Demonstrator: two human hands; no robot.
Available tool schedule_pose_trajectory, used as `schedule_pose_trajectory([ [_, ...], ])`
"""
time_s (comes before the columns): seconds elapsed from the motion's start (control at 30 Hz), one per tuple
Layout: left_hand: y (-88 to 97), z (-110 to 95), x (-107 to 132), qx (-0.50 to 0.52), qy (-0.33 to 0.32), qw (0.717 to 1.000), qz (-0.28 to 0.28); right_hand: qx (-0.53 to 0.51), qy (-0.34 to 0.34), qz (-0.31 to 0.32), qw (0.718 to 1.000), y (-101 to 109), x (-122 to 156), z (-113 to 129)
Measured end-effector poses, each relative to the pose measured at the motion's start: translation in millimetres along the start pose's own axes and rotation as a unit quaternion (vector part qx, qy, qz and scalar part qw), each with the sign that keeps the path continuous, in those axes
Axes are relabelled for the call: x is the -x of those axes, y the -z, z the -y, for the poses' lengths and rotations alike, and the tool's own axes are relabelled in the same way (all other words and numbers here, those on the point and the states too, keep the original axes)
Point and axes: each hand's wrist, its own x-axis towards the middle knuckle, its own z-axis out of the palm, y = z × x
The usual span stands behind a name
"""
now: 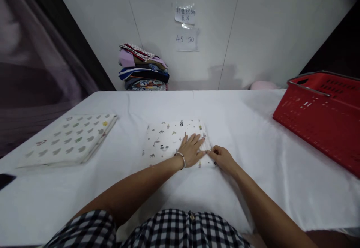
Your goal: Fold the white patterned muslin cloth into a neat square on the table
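Note:
A folded white cloth (157,139) with small scattered prints lies flat in the middle of the table. My left hand (191,150), with a bracelet at the wrist, rests palm down on its right part, fingers stretched out. At the cloth's right edge my right hand (222,158) is closed in a pinch, thumb and forefinger on the edge of the fabric. The tips of both hands come close together there. Some of the right hand's fingers are curled out of sight.
Another folded cloth (70,139) with grey mushroom-like prints lies at the left. A red basket (317,116) stands on the right. Behind the white-covered table (239,116) is a stack of folded fabrics (143,69). A dark object (6,180) shows at the left edge.

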Motion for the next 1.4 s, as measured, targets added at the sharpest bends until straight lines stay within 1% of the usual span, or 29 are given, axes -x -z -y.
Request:
schedule_pose_trajectory([
  [0.1, -0.1, -1, 0, 0.001, 0.005, 1.0, -0.009, 0.013, 0.002, -0.012, 1.0, 0, -7, 4],
  [0.17, 0.4, -1, 1, 0.004, 0.009, 1.0, -0.012, 0.003, 0.015, -0.029, 0.999, -1, -10, 4],
  [0.33, 1.0, -1, 3, 0.003, 0.009, 1.0, -0.012, -0.014, 0.022, -0.053, 0.998, -5, -8, -2],
  [0.47, -0.8, -1, 2, -0.004, 0.008, 1.0, -0.007, -0.006, 0.024, -0.04, 0.999, -3, -10, -3],
  [0.57, -1.8, 0, 1, -0.003, 0.008, 1.0, -0.008, 0.011, 0.024, -0.029, 0.999, 0, -18, 3],
  [0.67, -1.2, 0, 1, -0.001, 0.011, 1.0, -0.016, 0.034, 0.026, -0.035, 0.998, 0, -26, 7],
  [0.83, 1.3, -1, 3, 0.005, 0.019, 1.0, -0.021, -0.007, 0.03, -0.051, 0.998, -6, -28, 0],
  [0.93, 1.0, -1, 3, 0.001, 0.016, 1.0, -0.012, -0.022, 0.026, -0.04, 0.999, -5, -29, -3],
  [1.03, -0.2, 0, 1, -0.005, 0.015, 1.0, -0.011, -0.01, 0.027, -0.027, 0.999, -1, -37, 1],
  [1.13, -0.9, 0, 1, -0.011, 0.014, 1.0, -0.013, 0.023, 0.026, -0.037, 0.999, 0, -48, 9],
  [1.23, -0.9, 0, 1, -0.013, 0.012, 1.0, -0.011, 0.027, 0.027, -0.052, 0.998, -2, -55, 13],
  [1.4, 0.9, 0, 3, -0.009, 0.006, 1.0, -0.007, 0.011, 0.029, -0.062, 0.998, -5, -53, 7],
])
